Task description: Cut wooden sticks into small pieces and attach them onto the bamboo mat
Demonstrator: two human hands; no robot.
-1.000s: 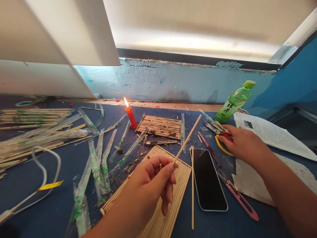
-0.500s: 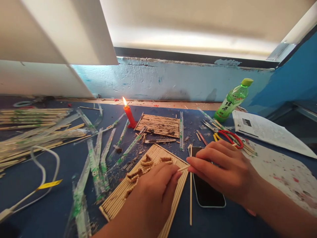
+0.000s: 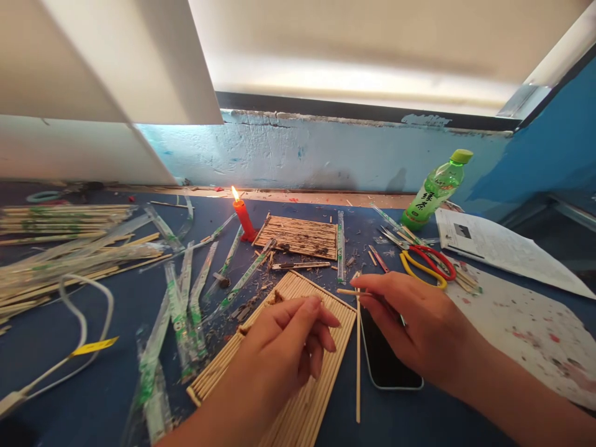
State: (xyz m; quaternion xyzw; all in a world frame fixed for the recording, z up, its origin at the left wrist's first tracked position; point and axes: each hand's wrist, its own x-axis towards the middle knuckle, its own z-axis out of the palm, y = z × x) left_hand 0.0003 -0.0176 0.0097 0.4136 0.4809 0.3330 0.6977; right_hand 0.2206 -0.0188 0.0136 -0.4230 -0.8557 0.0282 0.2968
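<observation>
My right hand [image 3: 412, 316] pinches a short wooden chopstick [image 3: 350, 291] between thumb and fingertips, its free end pointing left. My left hand [image 3: 291, 338] is closed over a panel of chopsticks laid side by side [image 3: 335, 347], thumb pressed to the index finger and the others curled; whatever is in the pinch is too small to make out. Curved rows of small wooden pieces on the panel are mostly hidden behind this hand. A loose chopstick [image 3: 358, 366] lies along the panel's right edge, beside a phone [image 3: 393, 357] partly under my right hand.
A lit red candle [image 3: 243, 214] stands near a smaller, darkened stick panel [image 3: 298, 234]. A utility knife [image 3: 300, 265], red-and-yellow-handled pliers [image 3: 426, 264] and a green bottle [image 3: 433, 192] are further back. Plastic wrappers [image 3: 177, 310], a white cable [image 3: 109, 310] and bundled chopsticks [image 3: 60, 220] lie left.
My hands have moved apart; the left has turned and let go of the short chopstick's visible end. The right has lifted slightly, still pinching it, and uncovered more of the pliers.
</observation>
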